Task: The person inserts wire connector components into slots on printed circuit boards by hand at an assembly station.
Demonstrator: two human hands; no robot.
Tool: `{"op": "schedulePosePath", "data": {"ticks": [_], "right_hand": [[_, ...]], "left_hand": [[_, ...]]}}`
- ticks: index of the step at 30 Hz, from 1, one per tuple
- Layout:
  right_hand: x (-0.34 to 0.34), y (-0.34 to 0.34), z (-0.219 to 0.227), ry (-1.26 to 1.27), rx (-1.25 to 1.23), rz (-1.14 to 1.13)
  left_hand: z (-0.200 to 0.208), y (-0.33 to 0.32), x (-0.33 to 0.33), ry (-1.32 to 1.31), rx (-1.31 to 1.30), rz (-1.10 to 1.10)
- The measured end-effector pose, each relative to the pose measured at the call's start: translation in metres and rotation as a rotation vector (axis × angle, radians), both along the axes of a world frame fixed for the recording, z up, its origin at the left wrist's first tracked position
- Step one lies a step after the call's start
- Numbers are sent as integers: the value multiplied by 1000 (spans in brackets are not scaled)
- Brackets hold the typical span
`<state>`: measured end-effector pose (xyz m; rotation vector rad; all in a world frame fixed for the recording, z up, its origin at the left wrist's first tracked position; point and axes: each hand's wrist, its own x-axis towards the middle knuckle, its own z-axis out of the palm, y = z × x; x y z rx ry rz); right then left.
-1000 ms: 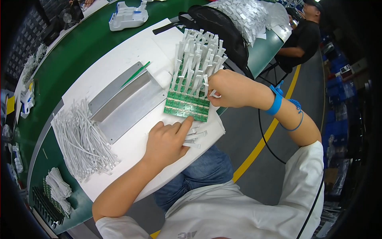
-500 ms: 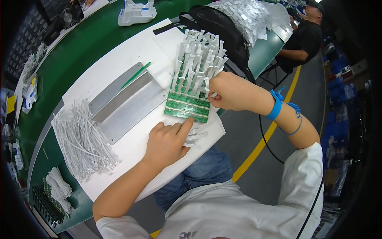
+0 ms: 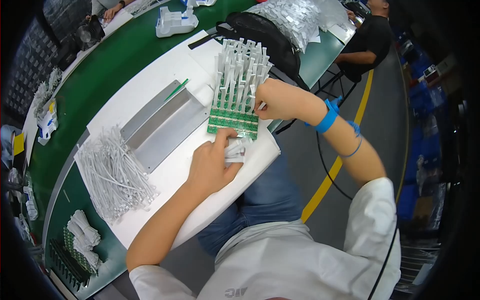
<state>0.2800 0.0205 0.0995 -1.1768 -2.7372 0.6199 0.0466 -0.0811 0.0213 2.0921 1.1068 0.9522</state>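
A green circuit board panel [image 3: 232, 120] lies on the white work surface, with rows of white flat cables [image 3: 240, 70] standing up from its far part. My right hand [image 3: 280, 100] is closed in a pinch at the panel's right edge, a bit of white cable [image 3: 261, 105] showing at its fingertips. My left hand [image 3: 210, 162] is at the panel's near edge, index finger touching it. Several short white cables [image 3: 236, 151] are held between its thumb and index finger. The bare near rows of the panel show between the hands.
Left of the panel lies a grey metal tray [image 3: 167, 130] with a green stick [image 3: 177, 89] across its edge. A heap of white cables [image 3: 115, 175] is farther left. A black bag [image 3: 265, 32] stands behind; a person [image 3: 367, 40] sits at far right.
The view has shifted slightly. My left index finger has bent and the left hand's thumb has closed in on the short white cables. My right hand stays at the panel's right edge.
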Motion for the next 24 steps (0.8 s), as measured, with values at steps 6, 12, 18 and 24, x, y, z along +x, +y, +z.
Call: {"op": "schedulePosePath", "data": {"ticks": [6, 12, 18, 24], "right_hand": [[-45, -115, 32, 670, 719, -615], [-95, -148, 9, 979, 174, -558], [-86, -116, -25, 1232, -5, -575], [-79, -89, -20, 1469, -265, -528]], "left_hand": [[51, -29, -14, -858, -898, -234], [56, -24, -19, -788, -844, -267], [59, 3, -14, -670, -875, -282], [54, 32, -5, -683, -811, -175]]}}
